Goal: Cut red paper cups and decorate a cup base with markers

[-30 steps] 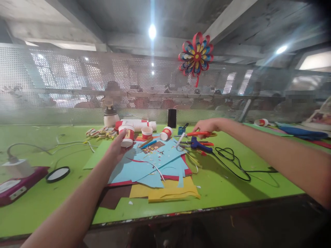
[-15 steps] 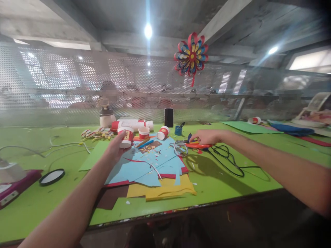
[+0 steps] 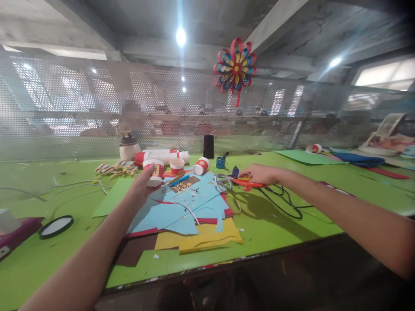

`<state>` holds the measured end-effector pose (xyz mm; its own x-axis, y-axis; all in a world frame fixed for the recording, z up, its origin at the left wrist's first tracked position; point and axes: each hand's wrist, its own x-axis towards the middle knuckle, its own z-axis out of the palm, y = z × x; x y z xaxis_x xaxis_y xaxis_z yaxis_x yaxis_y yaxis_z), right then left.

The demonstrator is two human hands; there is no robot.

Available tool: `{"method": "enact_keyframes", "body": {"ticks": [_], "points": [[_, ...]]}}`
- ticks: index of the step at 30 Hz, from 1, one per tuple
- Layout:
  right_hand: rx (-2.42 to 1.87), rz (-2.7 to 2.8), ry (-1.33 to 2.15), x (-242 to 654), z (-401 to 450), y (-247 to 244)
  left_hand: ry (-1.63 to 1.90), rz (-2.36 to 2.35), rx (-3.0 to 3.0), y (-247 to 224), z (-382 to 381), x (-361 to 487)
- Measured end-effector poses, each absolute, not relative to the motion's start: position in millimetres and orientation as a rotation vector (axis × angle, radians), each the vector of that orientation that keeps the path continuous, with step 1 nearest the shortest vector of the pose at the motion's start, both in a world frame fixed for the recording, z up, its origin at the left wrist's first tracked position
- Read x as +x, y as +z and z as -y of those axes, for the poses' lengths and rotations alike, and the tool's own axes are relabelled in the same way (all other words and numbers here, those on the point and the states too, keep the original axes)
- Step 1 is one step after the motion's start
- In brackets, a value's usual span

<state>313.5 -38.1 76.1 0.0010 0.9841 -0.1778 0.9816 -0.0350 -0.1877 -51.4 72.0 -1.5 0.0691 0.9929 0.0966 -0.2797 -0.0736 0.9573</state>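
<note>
My left hand (image 3: 141, 186) is wrapped round a red and white paper cup (image 3: 153, 172) at the left edge of the blue paper sheets (image 3: 197, 199). To the right, my right hand (image 3: 254, 174) is over an orange-handled tool (image 3: 248, 183), with its fingers bent down; what they hold, if anything, is too small to tell. A small dark blue bottle (image 3: 235, 171) stands just left of those fingers. Between the hands are a second cup (image 3: 177, 166) standing, a third cup (image 3: 202, 166) on its side, and a blue pen (image 3: 180, 180) among paper scraps.
A black phone (image 3: 208, 147) stands upright at the back beside a blue jar (image 3: 220, 163). Black cable (image 3: 285, 207) loops beyond the right hand. A round mirror-like disc (image 3: 56, 226) lies left, and yellow paper (image 3: 210, 242) near the front edge.
The whole view has shifted slightly, moving the scene a little left in the picture. The left hand still holds the cup; the right hand stays by the orange tool, with the dark blue bottle more visible.
</note>
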Motion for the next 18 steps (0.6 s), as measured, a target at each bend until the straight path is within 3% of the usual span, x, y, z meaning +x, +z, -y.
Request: {"method": "enact_keyframes", "body": {"ticks": [9, 18], "points": [[-2.357, 2.094, 0.288, 305, 2, 80, 1.345, -0.91, 1.15, -3, -73, -53], [-2.273, 1.899, 0.58, 323, 13, 74, 1.328, -0.953, 1.174, -2, -72, -51]]}}
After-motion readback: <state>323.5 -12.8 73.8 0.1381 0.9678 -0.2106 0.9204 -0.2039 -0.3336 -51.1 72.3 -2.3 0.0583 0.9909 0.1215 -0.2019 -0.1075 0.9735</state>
